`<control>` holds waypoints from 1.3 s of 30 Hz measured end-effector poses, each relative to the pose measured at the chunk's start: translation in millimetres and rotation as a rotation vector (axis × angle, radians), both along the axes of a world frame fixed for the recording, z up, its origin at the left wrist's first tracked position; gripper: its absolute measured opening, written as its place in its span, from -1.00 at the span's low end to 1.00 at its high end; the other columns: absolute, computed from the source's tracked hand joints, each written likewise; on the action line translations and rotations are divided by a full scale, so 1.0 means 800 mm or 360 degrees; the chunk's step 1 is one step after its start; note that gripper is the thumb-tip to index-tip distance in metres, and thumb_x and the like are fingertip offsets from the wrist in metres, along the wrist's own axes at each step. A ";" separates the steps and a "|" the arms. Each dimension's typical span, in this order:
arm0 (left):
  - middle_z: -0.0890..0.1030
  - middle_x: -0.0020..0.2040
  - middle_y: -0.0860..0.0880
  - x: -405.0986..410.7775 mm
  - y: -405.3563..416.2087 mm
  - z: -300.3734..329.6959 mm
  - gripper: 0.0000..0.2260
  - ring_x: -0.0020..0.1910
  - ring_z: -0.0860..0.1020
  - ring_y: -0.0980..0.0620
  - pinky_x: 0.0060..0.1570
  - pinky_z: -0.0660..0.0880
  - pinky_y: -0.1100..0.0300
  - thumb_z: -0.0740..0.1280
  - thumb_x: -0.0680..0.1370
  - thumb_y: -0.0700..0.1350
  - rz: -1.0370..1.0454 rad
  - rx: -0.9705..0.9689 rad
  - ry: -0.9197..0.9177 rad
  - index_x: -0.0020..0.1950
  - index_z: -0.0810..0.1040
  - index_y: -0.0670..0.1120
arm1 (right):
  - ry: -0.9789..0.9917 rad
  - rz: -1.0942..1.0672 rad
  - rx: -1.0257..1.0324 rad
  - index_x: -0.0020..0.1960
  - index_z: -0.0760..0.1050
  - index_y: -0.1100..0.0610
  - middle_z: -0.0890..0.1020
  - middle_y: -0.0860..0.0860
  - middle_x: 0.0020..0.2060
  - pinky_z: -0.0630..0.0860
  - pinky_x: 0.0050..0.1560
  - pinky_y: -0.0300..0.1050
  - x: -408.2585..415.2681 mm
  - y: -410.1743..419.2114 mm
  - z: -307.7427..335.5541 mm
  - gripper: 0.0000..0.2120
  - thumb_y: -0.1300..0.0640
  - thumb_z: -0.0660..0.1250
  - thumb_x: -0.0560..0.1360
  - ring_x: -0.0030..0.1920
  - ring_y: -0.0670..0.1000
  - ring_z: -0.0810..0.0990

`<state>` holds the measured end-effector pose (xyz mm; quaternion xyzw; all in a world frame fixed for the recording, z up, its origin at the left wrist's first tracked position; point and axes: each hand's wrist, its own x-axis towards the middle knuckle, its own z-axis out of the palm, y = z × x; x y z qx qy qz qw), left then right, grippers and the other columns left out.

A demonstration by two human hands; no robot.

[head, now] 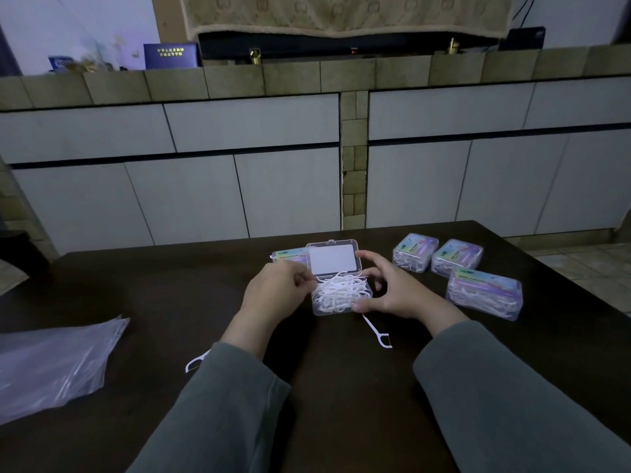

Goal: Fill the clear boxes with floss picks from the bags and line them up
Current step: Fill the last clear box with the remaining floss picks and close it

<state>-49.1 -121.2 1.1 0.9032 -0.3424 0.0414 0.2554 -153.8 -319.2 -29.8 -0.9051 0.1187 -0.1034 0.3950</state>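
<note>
Clear open box (336, 303) heaped with floss picks (338, 290), three closed boxes (485, 293) full

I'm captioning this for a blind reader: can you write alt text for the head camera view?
Two hands work at an open clear box heaped with white floss picks on a dark table. Three closed, filled boxes sit to its right, two loose picks lie nearby, and a plastic bag lies far left.
</note>
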 end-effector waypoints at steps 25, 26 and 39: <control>0.58 0.03 0.13 -0.062 -0.023 -0.005 -0.84 0.00 0.45 0.16 -0.08 0.48 0.21 0.37 0.53 -0.08 -0.0874 0.0068 -0.0477 0.07 0.66 0.11 | -0.0037 0.0040 -0.0015 0.52 0.06 -0.13 0.56 -0.05 0.18 0.47 0.11 -0.05 -0.012 0.009 0.009 -0.09 0.18 0.53 0.37 -0.03 0.06 0.49; 0.57 0.01 0.13 -0.061 -0.020 -0.006 -0.85 -0.01 0.47 0.16 -0.08 0.47 0.22 0.37 0.53 -0.06 -0.0837 0.0074 -0.0449 0.06 0.65 0.11 | -0.0038 0.0047 -0.0026 0.52 0.05 -0.13 0.54 -0.06 0.20 0.46 0.10 -0.07 -0.014 0.009 0.009 -0.08 0.16 0.54 0.36 -0.02 0.05 0.49; 0.50 -0.10 0.16 -0.031 0.091 -0.009 -0.93 -0.09 0.46 0.15 -0.21 0.33 0.23 0.31 0.46 -0.01 0.0233 0.0124 -0.0132 -0.10 0.53 0.16 | 0.0661 -0.0310 -0.0703 -0.04 0.47 0.07 0.55 0.00 -0.17 0.54 -0.09 -0.10 -0.045 0.066 0.064 -0.67 -0.16 0.43 0.41 -0.18 -0.03 0.53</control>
